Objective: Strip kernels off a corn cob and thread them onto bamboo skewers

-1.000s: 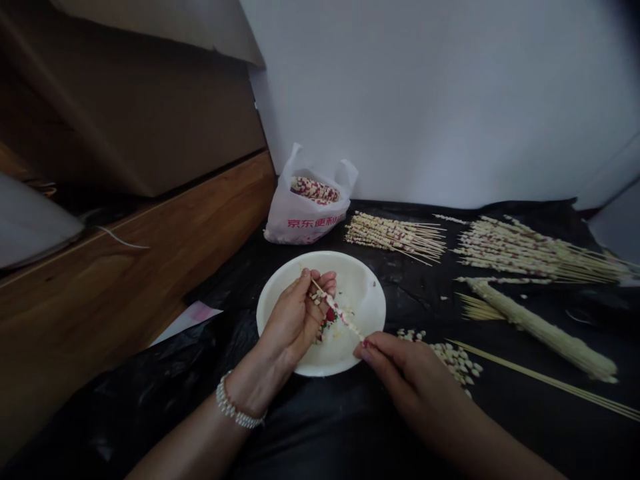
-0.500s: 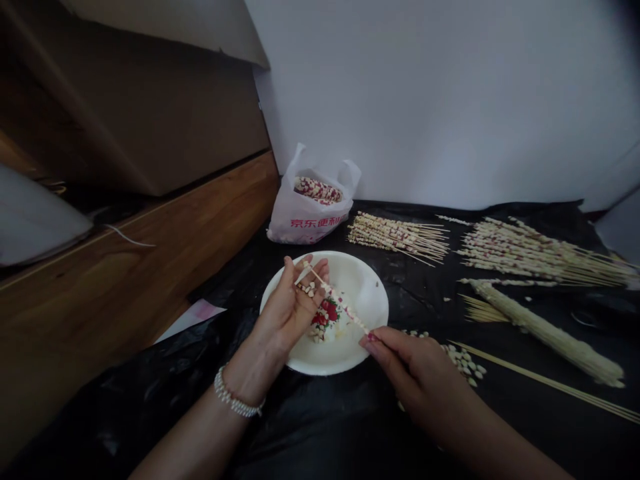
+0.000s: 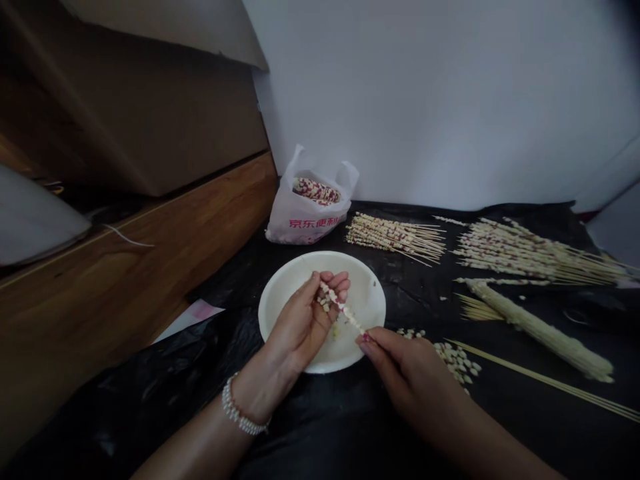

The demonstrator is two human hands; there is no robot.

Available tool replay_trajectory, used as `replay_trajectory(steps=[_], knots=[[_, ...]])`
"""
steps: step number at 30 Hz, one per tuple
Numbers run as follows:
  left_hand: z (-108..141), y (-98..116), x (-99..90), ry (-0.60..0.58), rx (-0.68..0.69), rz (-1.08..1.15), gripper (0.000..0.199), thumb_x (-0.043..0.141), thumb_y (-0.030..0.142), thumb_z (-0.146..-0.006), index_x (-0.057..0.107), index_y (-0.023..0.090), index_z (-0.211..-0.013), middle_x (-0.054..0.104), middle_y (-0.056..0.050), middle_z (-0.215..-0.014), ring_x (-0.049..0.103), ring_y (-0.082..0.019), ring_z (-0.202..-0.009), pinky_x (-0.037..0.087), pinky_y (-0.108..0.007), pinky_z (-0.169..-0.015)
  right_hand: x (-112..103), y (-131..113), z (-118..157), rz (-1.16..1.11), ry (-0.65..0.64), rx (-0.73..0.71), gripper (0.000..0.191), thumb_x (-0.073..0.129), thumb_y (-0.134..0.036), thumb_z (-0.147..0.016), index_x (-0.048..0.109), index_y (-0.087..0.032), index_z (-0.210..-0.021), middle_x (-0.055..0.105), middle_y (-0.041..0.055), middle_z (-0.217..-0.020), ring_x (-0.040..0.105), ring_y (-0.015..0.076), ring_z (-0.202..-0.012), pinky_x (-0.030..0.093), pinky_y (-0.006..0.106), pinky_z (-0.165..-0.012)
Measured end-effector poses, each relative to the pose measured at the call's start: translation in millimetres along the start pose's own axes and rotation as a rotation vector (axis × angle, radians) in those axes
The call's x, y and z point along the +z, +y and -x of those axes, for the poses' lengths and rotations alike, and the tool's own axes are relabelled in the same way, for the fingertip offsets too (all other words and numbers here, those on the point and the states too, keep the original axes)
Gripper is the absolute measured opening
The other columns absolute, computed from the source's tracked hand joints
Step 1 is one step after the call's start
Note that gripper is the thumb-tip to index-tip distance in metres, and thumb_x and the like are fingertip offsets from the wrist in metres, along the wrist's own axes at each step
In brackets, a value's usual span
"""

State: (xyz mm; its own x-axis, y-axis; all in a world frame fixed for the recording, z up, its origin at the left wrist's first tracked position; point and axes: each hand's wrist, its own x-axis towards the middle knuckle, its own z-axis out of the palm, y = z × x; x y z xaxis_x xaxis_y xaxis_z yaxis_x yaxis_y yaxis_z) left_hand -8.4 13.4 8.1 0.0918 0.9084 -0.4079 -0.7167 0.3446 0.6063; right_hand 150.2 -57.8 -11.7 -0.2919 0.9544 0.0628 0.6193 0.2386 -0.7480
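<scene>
My right hand point(image 3: 410, 363) pinches the near end of a bamboo skewer point(image 3: 351, 319) threaded with white and dark-red corn kernels. The skewer slants up and left over the white bowl point(image 3: 274, 290). Cupped palm-up above the bowl, my left hand point(image 3: 303, 320) holds loose corn kernels point(image 3: 325, 304) in its palm. Its thumb is close to the skewer's far tip; whether it touches cannot be made out. A beaded bracelet point(image 3: 240, 408) circles my left wrist. More loose kernels point(image 3: 457, 361) lie beside my right hand, partly hidden by it.
Behind the bowl stands a white plastic bag point(image 3: 305, 217) with corn cobs point(image 3: 316, 191). Threaded skewers lie in a small bundle point(image 3: 393, 235) and a larger one point(image 3: 520, 250). A stripped cob point(image 3: 545, 330) and bare skewers point(image 3: 545, 380) rest on black plastic sheeting point(image 3: 320, 433) at right.
My left hand has moved right and slightly down, its fingers curling more around the skewer's far end. Kernels now show close to the skewer's tip, where bare stick showed before.
</scene>
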Motion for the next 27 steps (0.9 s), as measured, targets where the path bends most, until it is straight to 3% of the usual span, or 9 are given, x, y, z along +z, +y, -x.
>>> replay_trajectory(steps=[6,9,13,17,22,27], knots=[[-4.6,6.9,-7.4,-0.026,-0.018,-0.088,0.022,0.052,0.022,-0.095,0.068,0.01,-0.103,0.07,-0.01,-0.094,0.068,-0.012,-0.076,0.056,-0.019,-0.064,-19.1,5.2,-4.9,0.216,-0.033,-0.039,0.036,0.035,-0.035,-0.098,0.064,-0.022,-0.083,0.07,0.0043,-0.066,0.064,0.0177,-0.057,0.035,0.029,-0.055],[-10.5,16.3,-14.8,0.021,0.046,-0.09,0.017,0.057,0.016,-0.092,0.07,0.01,-0.1,0.066,-0.005,-0.083,0.062,-0.007,-0.064,0.054,-0.017,-0.059,-31.9,10.2,-6.5,0.402,-0.033,-0.05,0.033,0.038,-0.035,-0.098,0.069,-0.024,-0.092,0.074,0.0043,-0.073,0.069,0.0217,-0.062,0.034,0.03,-0.053],[-10.9,22.2,-18.9,0.039,0.092,-0.123,0.015,0.059,0.014,-0.09,0.072,0.008,-0.093,0.06,-0.002,-0.071,0.057,-0.005,-0.057,0.052,-0.013,-0.054,-47.4,16.7,-7.5,0.628,0.092,-0.057,0.033,0.037,-0.037,-0.099,0.069,-0.027,-0.097,0.073,0.0022,-0.075,0.068,0.0238,-0.063,0.037,0.031,-0.052],[-8.4,19.8,-17.4,-0.036,0.003,-0.138,0.019,0.057,0.015,-0.092,0.072,0.005,-0.097,0.058,-0.002,-0.067,0.057,-0.006,-0.056,0.053,-0.013,-0.054,-59.6,19.6,-7.6,0.831,0.279,-0.136,0.031,0.043,-0.033,-0.097,0.066,-0.021,-0.113,0.072,0.0067,-0.084,0.066,0.0269,-0.068,0.043,0.036,-0.056],[-7.7,11.6,-15.1,-0.045,-0.092,-0.107,0.019,0.055,0.012,-0.092,0.071,0.004,-0.099,0.064,-0.005,-0.075,0.063,-0.007,-0.064,0.057,-0.016,-0.065,-57.9,4.5,-7.7,0.776,0.322,-0.344,0.043,0.06,-0.035,-0.091,0.057,-0.013,-0.127,0.066,0.0135,-0.115,0.06,0.0315,-0.104,0.046,0.046,-0.085],[-4.9,4.6,-13.3,-0.095,-0.141,-0.098,0.017,0.057,0.012,-0.091,0.07,0.004,-0.099,0.067,-0.007,-0.08,0.065,-0.009,-0.069,0.057,-0.018,-0.069,-38.2,-19.5,-24.3,0.682,0.285,-0.384,0.032,0.06,-0.026,-0.09,0.062,-0.012,-0.119,0.068,0.0127,-0.109,0.059,0.0303,-0.103,0.044,0.044,-0.087]])
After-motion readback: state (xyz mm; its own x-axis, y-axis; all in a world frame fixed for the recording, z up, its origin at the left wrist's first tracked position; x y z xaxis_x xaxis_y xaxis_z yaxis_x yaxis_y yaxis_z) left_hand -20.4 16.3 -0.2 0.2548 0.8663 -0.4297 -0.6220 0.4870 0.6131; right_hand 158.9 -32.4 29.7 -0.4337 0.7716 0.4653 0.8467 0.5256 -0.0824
